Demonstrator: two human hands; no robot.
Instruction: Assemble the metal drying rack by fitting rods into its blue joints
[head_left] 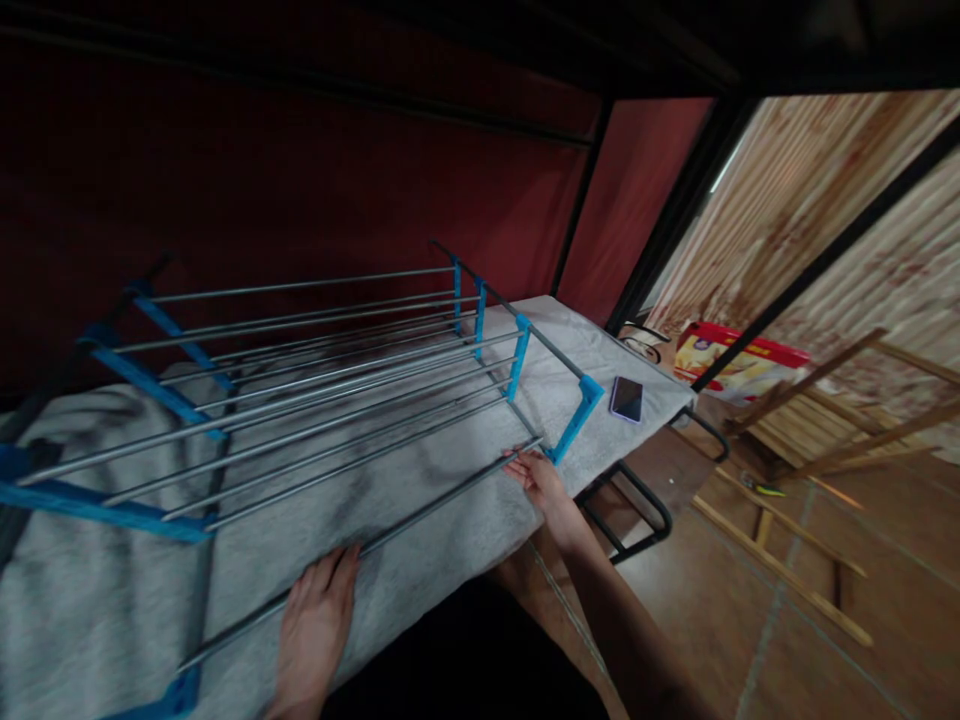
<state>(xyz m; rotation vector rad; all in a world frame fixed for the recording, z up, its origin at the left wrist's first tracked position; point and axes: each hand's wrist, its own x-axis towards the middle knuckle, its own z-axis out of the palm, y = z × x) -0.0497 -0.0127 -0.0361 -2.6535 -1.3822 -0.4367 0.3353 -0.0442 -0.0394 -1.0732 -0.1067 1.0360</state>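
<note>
A rack of grey metal tubes with blue plastic brackets point(576, 420) stands on a grey cloth-covered surface point(442, 590) in front of me. Several thin rods point(330, 395) span it from the left brackets to the right ones. Along the near side lies a loose-looking metal rod point(435, 515). My left hand point(319, 610) is closed over this rod left of its middle, fingertips on the far side. With its fingers, my right hand point(534, 475) grips the rod's right end beside the near right blue bracket. The rod's left end lies by a blue bracket point(180, 695) at the lower left.
A phone point(627, 398) lies on the cloth right of the rack. Bent black metal tubing point(637, 530) juts out beside the surface. On the tiled floor are wooden frames point(784, 555) and a red and yellow box point(739, 360). A dark red wall point(337, 180) stands behind.
</note>
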